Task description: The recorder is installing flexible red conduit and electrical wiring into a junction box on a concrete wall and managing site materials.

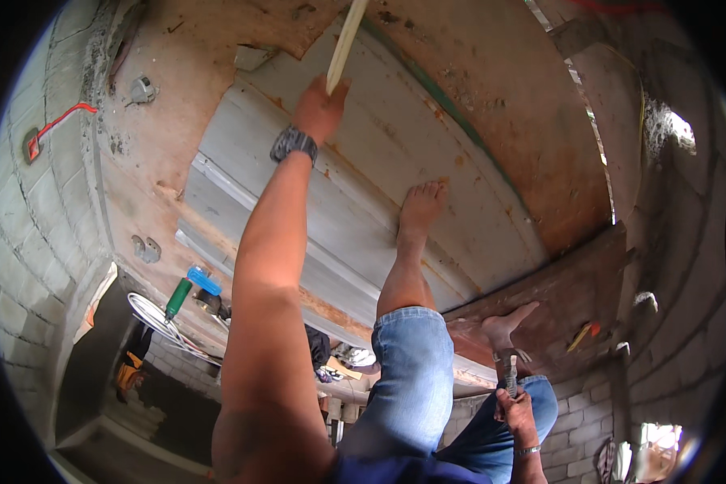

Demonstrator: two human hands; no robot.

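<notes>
My left arm, with a dark patterned watch at the wrist, reaches far forward. My left hand [321, 111] is closed round the near end of a pale wooden strip [347, 44], which runs off past the top edge. Beneath that arm lies a grey ribbed metal sheet [363, 153]. At the lower right, beside my bent knee, my right hand [519, 413] grips a hammer [511, 373] by its handle, the metal head pointing away from me. The hammer is apart from the boards.
My bare foot [424, 206] rests on the metal sheet, the other on a dark brown board [573, 282]. Worn plywood [524, 97] surrounds the sheet. A green-handled tool [179, 297], a blue object [205, 280] and white cable [149, 310] lie left. Red wire [64, 115] leaves the block wall.
</notes>
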